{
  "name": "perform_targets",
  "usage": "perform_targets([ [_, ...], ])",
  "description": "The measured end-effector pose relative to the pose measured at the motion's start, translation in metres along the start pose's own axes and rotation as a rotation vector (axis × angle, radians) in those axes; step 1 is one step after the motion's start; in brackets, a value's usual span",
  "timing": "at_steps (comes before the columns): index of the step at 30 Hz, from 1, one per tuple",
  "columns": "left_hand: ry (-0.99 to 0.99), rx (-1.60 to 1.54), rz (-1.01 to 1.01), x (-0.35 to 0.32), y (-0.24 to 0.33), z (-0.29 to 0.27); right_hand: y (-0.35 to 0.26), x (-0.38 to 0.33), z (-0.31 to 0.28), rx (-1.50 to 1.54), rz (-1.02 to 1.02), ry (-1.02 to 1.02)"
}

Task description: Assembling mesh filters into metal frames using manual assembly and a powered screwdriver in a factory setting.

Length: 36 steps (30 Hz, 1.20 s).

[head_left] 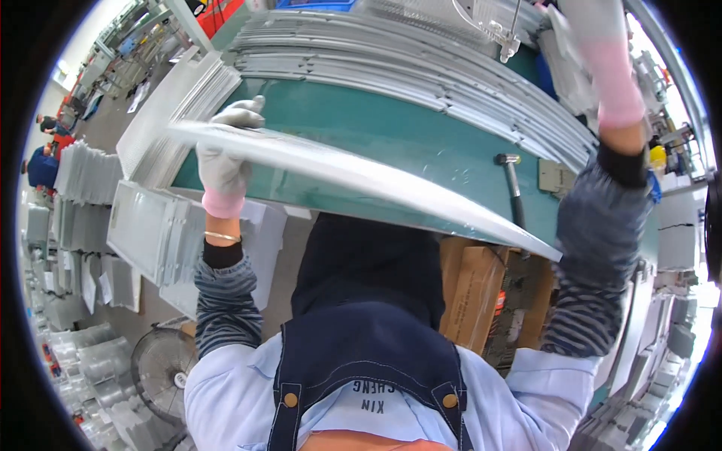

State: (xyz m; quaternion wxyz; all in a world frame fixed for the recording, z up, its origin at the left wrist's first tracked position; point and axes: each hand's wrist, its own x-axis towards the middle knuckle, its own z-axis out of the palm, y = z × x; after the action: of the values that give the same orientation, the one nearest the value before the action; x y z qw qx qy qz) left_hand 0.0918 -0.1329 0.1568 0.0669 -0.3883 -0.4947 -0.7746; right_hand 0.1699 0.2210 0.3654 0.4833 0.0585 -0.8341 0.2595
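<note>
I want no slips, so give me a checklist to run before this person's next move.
1. White-gloved left hand gripping the long silvery metal strip: ok.
2. White-gloved right hand on the strip: not ok, it is away at upper right.
3. Right hand's grip: cannot tell, motion-blurred.
4. Strip's far end clear of the dark striped right sleeve: cannot tell, they meet in view.
5. Silver, black-gripped hammer lying on the flat green tabletop: ok.

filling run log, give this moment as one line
left hand: holds long pale strip; right hand: blurred, at top edge; hammer: on green tabletop
</note>
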Motion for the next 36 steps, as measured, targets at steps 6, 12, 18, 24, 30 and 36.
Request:
perform_targets([
  [6,-0.532,1.08,-0.294,-0.027,-0.074,-0.094,0.088,-0.177,-0.052,-0.381,0.437,-0.67],
  [12,-0.243,0.743,-0.523,-0.028,-0.115,-0.09,0.178,-0.324,-0.024,-1.038,0.497,-0.645],
  [18,-0.343,1.314,-0.156,-0.047,-0.148,-0.07,0.168,-0.309,0.007,-0.155,0.439,-0.545],
  [24,-0.343,1.279,-0.134,-0.047,-0.143,-0.06,0.075,-0.258,0.146,-0.285,-0.138,-0.957],
  [30,-0.306,1.244,-0.166,-0.05,-0.147,-0.055,0.032,-0.221,0.274,-0.33,-0.167,-1.128],
  [36,-0.281,1.279,-0.193,-0.051,-0.145,-0.061,0.1,-0.249,0.096,-0.477,-0.185,-1.101],
])
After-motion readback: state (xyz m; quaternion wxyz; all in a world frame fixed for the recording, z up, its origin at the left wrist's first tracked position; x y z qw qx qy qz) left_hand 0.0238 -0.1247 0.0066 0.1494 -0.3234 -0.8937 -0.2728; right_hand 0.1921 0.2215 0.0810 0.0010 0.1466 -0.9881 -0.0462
